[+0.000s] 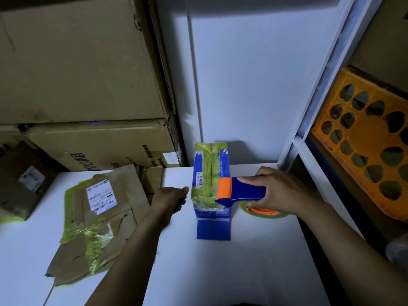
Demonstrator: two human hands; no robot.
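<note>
Blue carton (206, 173) stands on the white table (242, 268), near its back edge and close to the wall, with yellow-green tape running down its upper face. A small white barcode sticker (199, 179) sits on the carton's left side. 1 line of white print runs along its right edge, too small to read.

The right hand (284, 193) grips the tape dispenser (245, 191). Its fingers are wrapped round the blue handle, with the thumb on top and the fingertips tucked underneath. The dispenser's orange roller lies against the carton's taped face, and its tape roll (265, 212) hangs just below the hand. The right forearm comes in from the lower right, with the wrist roughly level.

The left hand (170, 198) is at the carton's left edge, back of the hand up, fingers curled inward and blurred. 1 fingertip reaches the edge, but I cannot tell whether it pinches anything. Its forearm stretches up from the bottom centre.

A flattened cardboard parcel (110, 228) with the same yellow-green tape lies on the table to the left. It carries a white shipping label (100, 196) whose text is illegible. 2 stacked cardboard boxes (77, 62) stand behind, the lower printed with characters I cannot read. An orange crate (364, 140) sits on shelving at right.
</note>
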